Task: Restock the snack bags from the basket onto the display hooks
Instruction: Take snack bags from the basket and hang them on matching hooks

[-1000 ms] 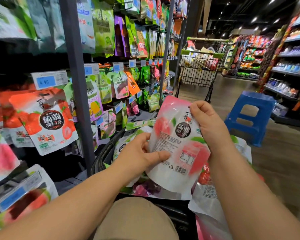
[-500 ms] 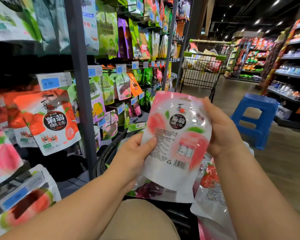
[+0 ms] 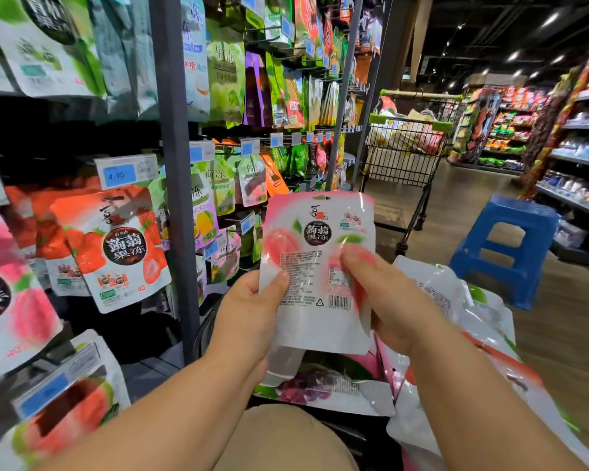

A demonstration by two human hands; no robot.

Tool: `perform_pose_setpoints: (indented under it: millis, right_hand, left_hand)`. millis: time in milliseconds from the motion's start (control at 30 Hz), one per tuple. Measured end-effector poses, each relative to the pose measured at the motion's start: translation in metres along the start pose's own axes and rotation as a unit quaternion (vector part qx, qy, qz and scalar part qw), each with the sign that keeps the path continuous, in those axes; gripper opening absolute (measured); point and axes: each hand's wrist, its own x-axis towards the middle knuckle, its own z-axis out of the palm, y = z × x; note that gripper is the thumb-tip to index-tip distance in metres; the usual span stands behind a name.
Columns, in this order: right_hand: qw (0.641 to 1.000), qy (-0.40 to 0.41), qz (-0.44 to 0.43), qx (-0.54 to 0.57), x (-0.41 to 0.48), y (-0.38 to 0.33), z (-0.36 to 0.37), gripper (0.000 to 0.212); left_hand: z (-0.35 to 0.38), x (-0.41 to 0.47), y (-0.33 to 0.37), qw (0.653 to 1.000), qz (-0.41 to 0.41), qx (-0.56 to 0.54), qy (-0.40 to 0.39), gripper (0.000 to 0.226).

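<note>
Worn item: one beige trouser leg (image 3: pixel 279 440) of plain cloth. Left forearm (image 3: pixel 170 409), left of the trouser leg, and right forearm (image 3: pixel 483 396), right of it, are bare. Left hand (image 3: pixel 249 311) and right hand (image 3: pixel 388 300), above it, are bare.

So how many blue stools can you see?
1. The blue stool stands in the aisle, right of the wire shopping cart and beyond the pink snack bag. More could be hidden behind the shelves.
</note>
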Motion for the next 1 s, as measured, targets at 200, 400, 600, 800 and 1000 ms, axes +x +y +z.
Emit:
perform_pose_setpoints:
  millis: [200,400,600,800,1000]
  right_hand:
    - [0.997,0.008,-0.011,0.082,-0.003,0.005,0.012,0.019]
    - [0.99,0.082,-0.035,0.11,0.004,0.01,0.012,0.021]
    - [0.996,0.085,-0.011,0.038,0.006,0.013,0.013,0.056]
    - [0.996,0.06,-0.049,-0.051,0.0,0.01,0.028,0.027]
    - [0.994,0.057,-0.074,-0.048,-0.005,0.01,0.039,0.053]
  left_hand:
    - [-0.001,-0.001,0.005,1.0,0.009,-0.01,0.016,0.014]
    - [-0.003,-0.014,0.009,0.964,0.167,0.201,0.057,0.048]
    - [0.004,-0.022,0.011,0.941,0.105,0.302,-0.109,0.069]
    - [0.003,-0.018,0.016,0.97,0.019,0.126,-0.209,0.082]
    - [0.003,-0.024,0.02,0.951,-0.099,-0.096,-0.277,0.062]
